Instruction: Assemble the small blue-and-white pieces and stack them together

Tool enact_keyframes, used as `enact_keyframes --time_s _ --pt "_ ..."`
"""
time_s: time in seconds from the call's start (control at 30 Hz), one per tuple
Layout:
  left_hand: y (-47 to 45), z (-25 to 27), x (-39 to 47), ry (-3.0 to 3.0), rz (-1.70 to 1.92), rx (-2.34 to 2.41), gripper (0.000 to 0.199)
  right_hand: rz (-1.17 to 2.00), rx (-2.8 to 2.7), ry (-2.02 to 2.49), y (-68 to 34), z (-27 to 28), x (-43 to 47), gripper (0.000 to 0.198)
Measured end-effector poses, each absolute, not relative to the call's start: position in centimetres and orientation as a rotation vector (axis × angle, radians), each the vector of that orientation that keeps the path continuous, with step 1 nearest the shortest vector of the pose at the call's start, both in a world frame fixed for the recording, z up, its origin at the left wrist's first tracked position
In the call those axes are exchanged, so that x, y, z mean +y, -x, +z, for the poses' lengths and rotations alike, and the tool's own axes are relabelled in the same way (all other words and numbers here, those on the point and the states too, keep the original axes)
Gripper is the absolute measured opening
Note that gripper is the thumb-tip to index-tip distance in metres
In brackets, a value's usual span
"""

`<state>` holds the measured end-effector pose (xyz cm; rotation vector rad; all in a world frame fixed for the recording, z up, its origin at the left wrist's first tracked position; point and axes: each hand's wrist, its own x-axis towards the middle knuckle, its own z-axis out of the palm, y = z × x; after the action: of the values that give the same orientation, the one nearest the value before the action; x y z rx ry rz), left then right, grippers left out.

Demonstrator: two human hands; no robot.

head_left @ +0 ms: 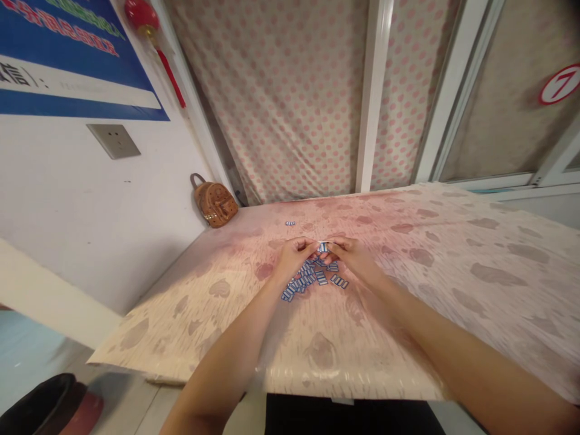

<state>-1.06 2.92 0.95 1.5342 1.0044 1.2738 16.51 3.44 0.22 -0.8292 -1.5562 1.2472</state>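
Observation:
Between the fingertips of both hands is a small blue-and-white striped piece (323, 247), held just above the table. My left hand (296, 251) pinches its left side, and my right hand (345, 251) pinches its right side. Directly below lies a loose pile of similar blue-and-white striped pieces (299, 284), some overlapping. One piece (339, 281) lies apart at the pile's right. Farther back on the cloth rests another small striped piece (290, 223). The pieces are too small for me to make out their exact kind.
A patterned tablecloth (453, 260) covers the table. At its back left corner, a small brown backpack (216, 202) leans against the wall. Behind the table hangs a dotted curtain (290, 90) with white frames. A dark and red container (54, 405) stands on the floor at lower left.

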Motion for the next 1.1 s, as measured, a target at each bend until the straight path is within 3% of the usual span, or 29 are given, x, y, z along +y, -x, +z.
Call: enact_keyframes --time_s 0.53,0.87,1.0,1.1 --pt "1.25 0.81 2.68 -1.362 1.248 0.936 0.048 1.242 -1.492 0.858 -16.49 0.11 3.52 0.039" --pt "0.97 0.95 2.66 -1.411 1.276 0.983 0.043 1.198 -1.553 0.850 -16.26 -0.08 3.51 0.032" --pt "0.91 1.29 2.40 -1.400 1.317 1.017 0.036 1.021 -1.654 0.877 -16.35 -0.27 3.09 0.027" --pt "0.96 1.45 2.29 -1.364 1.323 1.030 0.032 0.746 -1.788 0.934 -16.53 -0.18 2.67 0.048"
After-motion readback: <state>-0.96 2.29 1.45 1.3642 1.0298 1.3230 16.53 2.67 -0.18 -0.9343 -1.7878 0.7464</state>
